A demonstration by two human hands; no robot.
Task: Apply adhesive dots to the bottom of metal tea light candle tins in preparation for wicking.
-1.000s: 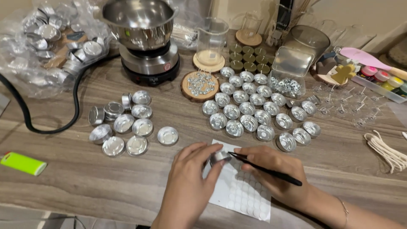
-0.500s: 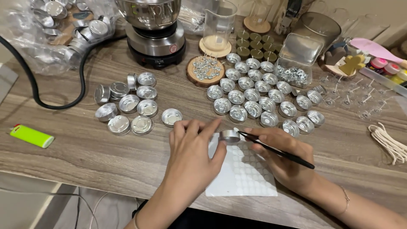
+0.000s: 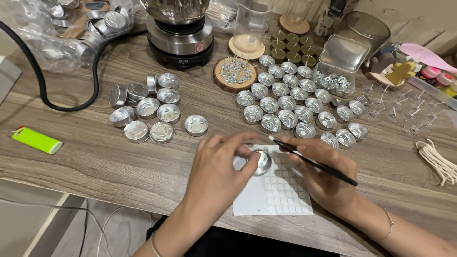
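- Wooden table; landmark: white sticker sheet at its near edge
- Beyond the sheet, right: rows of cups with wicks, apparently finished; left: cluster of empty cups remaining
- Left hand: fingers curled, pinching one metal cup above the sheet
- Right hand: closed around thin black tool, tip beside that cup

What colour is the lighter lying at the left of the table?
The lighter is bright lime green with a red tip; head view.

silver tin cups, lime-green lighter, white dotted sheet
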